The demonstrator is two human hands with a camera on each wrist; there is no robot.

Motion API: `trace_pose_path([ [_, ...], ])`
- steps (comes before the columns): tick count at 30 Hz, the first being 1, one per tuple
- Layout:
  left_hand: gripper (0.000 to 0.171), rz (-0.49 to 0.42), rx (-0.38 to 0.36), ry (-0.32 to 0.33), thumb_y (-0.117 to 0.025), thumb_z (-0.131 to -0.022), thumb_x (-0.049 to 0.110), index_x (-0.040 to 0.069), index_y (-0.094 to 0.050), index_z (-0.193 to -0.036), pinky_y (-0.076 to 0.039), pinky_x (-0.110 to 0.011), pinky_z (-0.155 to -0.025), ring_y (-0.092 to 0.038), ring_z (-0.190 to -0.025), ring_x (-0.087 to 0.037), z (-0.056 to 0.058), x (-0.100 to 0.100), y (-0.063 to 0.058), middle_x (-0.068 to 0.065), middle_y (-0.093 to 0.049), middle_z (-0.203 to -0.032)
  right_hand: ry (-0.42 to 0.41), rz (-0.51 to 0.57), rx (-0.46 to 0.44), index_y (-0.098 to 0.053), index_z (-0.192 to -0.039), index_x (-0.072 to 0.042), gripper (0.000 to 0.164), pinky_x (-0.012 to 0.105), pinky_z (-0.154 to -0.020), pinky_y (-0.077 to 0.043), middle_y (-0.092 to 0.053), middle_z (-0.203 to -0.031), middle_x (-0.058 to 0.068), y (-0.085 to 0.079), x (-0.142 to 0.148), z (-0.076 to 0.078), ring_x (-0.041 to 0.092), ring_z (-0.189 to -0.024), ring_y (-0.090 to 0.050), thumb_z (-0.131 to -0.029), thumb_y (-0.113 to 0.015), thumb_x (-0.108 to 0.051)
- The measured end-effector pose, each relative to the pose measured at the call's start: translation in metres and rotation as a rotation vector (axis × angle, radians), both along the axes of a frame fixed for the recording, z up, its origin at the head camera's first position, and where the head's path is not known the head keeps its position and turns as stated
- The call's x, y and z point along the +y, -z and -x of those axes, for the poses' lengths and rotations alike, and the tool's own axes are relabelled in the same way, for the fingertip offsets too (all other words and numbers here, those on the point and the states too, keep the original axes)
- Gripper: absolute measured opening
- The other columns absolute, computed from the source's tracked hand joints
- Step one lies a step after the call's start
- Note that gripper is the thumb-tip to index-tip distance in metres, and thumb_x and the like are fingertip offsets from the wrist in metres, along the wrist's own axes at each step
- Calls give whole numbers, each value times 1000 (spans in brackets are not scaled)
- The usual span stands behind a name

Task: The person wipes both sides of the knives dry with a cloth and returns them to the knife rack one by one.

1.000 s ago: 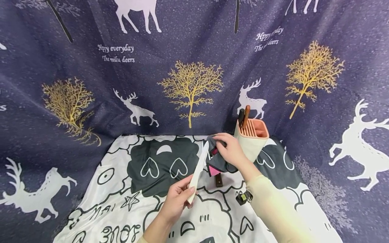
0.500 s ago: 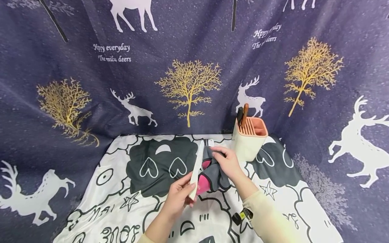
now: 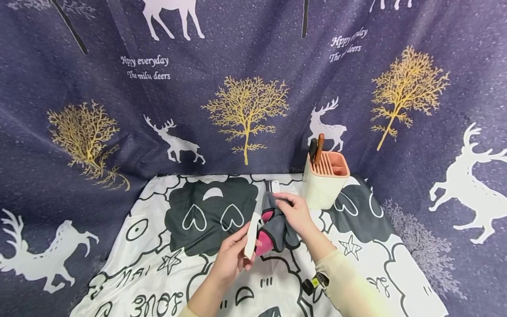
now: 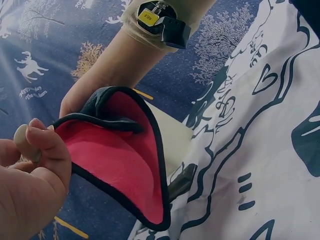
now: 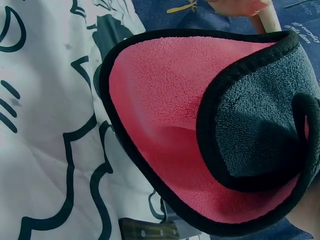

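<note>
In the head view, my left hand (image 3: 231, 255) grips a knife by its cream handle (image 3: 251, 235), and the blade (image 3: 260, 198) points away and up. My right hand (image 3: 295, 215) holds a folded cloth (image 3: 280, 231), dark grey outside and pink inside with black edging, against the blade's right side. Seen from the left wrist, the cloth (image 4: 115, 155) hangs close beside my left fingers, hiding most of the right hand. The right wrist view is filled by the cloth (image 5: 155, 90), with the knife's handle (image 5: 268, 17) at the top.
A cream knife block (image 3: 325, 191) with an orange slotted top holds a black-handled and a brown-handled knife (image 3: 320, 147). Under the cloth lies another knife, its brown riveted handle (image 5: 150, 229) showing. A patterned white sheet (image 3: 158, 281) covers the table before a deer-print curtain (image 3: 190, 110).
The cloth has come down from near the blade's tip toward the handle, now covering the brown handle in the head view. The held knife has turned slightly, its blade looking duller.
</note>
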State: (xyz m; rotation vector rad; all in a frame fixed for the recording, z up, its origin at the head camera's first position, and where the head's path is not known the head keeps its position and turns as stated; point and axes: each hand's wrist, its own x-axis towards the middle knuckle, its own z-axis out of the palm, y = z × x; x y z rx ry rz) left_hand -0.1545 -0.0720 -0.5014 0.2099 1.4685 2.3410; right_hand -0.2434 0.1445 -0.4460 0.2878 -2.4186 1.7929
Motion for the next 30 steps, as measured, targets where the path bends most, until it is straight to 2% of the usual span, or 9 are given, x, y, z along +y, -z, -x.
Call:
trace_pose_path([
  [4, 56, -84, 6, 38, -37, -113, 20, 9, -19, -165, -48, -17, -52, -62, -67, -4, 1, -1, 1, 4, -70, -101, -7, -16, 1, -73, -120, 3, 25, 16, -93, -50, -72, -126, 20, 0, 0, 1, 24, -118, -66, -97, -63, -1],
  [8, 59, -184, 8, 62, -38, -112, 20, 7, -14, -165, -50, -17, -54, -63, -71, -4, 3, -2, 4, 4, -69, -107, 2, -25, -5, -74, -121, 0, 26, 16, -93, -49, -72, -127, 19, 15, 4, 12, 23, -119, -65, -97, -65, -4],
  [11, 61, -245, -5, 64, -40, -112, 20, 7, -12, -165, -49, -16, -55, -64, -73, -4, 5, -3, 7, 4, -69, -110, 32, -37, 9, -75, -121, -3, 26, 15, -93, -48, -73, -127, 16, 24, 11, 20, 17, -117, -65, -97, -67, -7],
  [13, 60, -264, -13, 53, -40, -112, 20, 6, -13, -165, -48, -15, -56, -65, -75, -4, 6, -3, 8, 4, -69, -112, 49, -49, 39, -76, -119, -6, 25, 14, -92, -48, -74, -124, 14, 22, 16, 20, 13, -114, -66, -95, -69, -9],
  [17, 58, -272, -38, 8, -41, -112, 21, 4, -19, -163, -46, -14, -57, -65, -74, -3, 10, -2, 8, 4, -71, -111, 28, -80, 166, -79, -114, -10, 23, 14, -95, -48, -77, -118, 11, 9, 20, 17, 16, -112, -69, -92, -73, -8],
  [19, 56, -274, -53, -8, -40, -112, 21, 3, -21, -162, -46, -14, -57, -64, -73, -4, 13, 0, 7, 4, -71, -111, -12, -129, 258, -80, -111, -12, 22, 19, -99, -50, -77, -118, 10, 1, 17, 14, 21, -114, -70, -90, -73, -8],
  [22, 55, -279, -65, -8, -39, -113, 21, 4, -22, -162, -46, -15, -58, -64, -73, -3, 16, 3, 6, 4, -69, -111, -88, -263, 408, -80, -109, -13, 21, 33, -104, -53, -76, -120, 8, -9, 6, 6, 25, -116, -70, -89, -73, -9],
  [25, 53, -288, -55, 8, -39, -113, 22, 6, -24, -161, -46, -15, -59, -65, -74, -3, 18, 7, 5, 5, -67, -112, -147, -419, 550, -79, -109, -15, 22, 44, -100, -55, -75, -121, 6, -16, -6, -3, 26, -115, -70, -89, -71, -12],
  [30, 35, -319, -54, 2, -40, -112, 18, 20, -51, -145, -47, -14, -59, -67, -73, -3, 17, 11, 5, 4, -68, -108, -164, -594, 647, -78, -108, -16, 22, 42, -93, -57, -76, -119, 2, -16, -21, -14, 24, -109, -71, -88, -69, -14],
])
